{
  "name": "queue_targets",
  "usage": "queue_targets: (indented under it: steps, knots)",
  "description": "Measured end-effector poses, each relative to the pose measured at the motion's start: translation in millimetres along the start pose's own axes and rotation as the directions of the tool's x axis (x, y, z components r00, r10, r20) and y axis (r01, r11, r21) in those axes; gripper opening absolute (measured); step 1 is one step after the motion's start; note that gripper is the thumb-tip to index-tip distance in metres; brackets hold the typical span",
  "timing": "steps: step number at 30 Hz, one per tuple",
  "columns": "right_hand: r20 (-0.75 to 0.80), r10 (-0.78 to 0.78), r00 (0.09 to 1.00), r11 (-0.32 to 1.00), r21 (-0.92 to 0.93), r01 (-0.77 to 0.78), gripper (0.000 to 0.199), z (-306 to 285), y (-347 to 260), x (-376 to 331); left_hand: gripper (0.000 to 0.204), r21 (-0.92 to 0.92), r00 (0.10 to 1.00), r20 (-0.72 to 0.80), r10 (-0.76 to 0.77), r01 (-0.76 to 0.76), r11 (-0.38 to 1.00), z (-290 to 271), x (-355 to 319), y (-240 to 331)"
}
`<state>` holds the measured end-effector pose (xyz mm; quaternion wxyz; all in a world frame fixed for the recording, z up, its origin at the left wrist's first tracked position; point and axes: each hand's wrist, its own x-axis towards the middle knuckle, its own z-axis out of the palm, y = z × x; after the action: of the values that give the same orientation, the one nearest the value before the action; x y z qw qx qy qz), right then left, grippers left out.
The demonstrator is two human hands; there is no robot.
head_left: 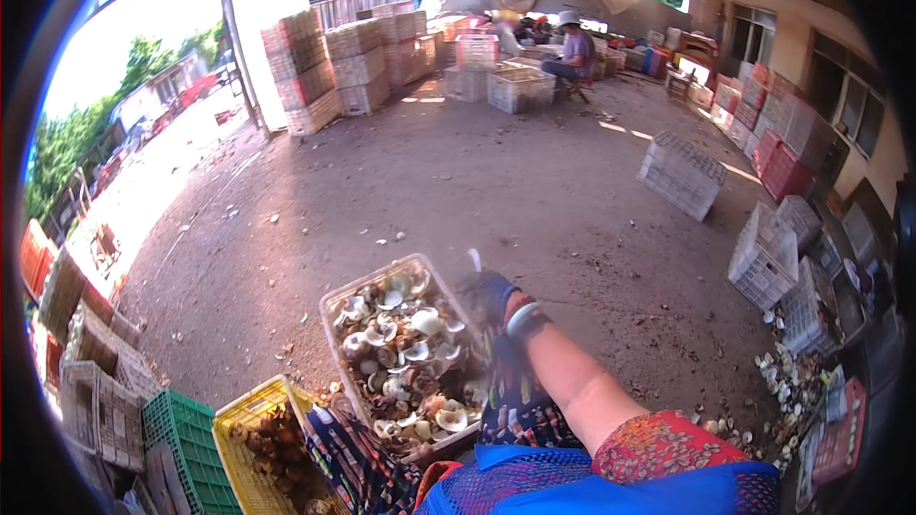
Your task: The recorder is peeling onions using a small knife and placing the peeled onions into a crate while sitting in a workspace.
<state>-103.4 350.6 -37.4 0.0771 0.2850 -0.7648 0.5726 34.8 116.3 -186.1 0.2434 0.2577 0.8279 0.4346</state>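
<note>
My right hand (pixel 489 296), in a dark glove with a pale band at the wrist, is beside the right rim of a pale plastic crate (pixel 370 278). Motion blurs its fingers. A small white thing (pixel 474 256) shows just beyond it; I cannot make out whether the hand holds it. Many empty-looking shells (pixel 426 322), white and brown, fill the crate between my knees. My left hand is out of view. Left of my knee stands a yellow crate (pixel 277 385) with brown, clustered shellfish-like lumps (pixel 283 448) inside.
A green crate (pixel 191 448) and stacked crates (pixel 91 401) are at the left. A grey crate (pixel 682 176) lies on the dirt floor at the right, with a shell heap (pixel 778 377) nearer. Farther back, a person (pixel 572 50) sits by crate stacks (pixel 358 62).
</note>
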Motion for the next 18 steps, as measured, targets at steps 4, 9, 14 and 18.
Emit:
queue_targets:
  steps: [4,9,14,18]
  knots:
    - [0.165,0.791,0.589,0.443,0.511,-0.737,0.012,36,-94,3,0.03,0.035,0.998,0.044,-0.051,0.049,0.998,-3,-21,-15]
    - [0.007,0.735,0.678,0.557,0.563,-0.611,0.017,25,-140,-7,0.03,0.078,0.995,0.098,-0.012,0.004,0.997,4,-7,-21]
    - [0.018,0.759,0.651,0.511,0.602,-0.613,0.017,2,-107,-11,0.03,0.105,0.991,0.136,0.011,-0.025,0.994,12,4,-22]
    - [-0.049,0.757,0.651,0.551,0.583,-0.597,0.021,-12,-101,-20,0.03,0.122,0.988,0.154,0.014,-0.034,0.992,18,7,-29]
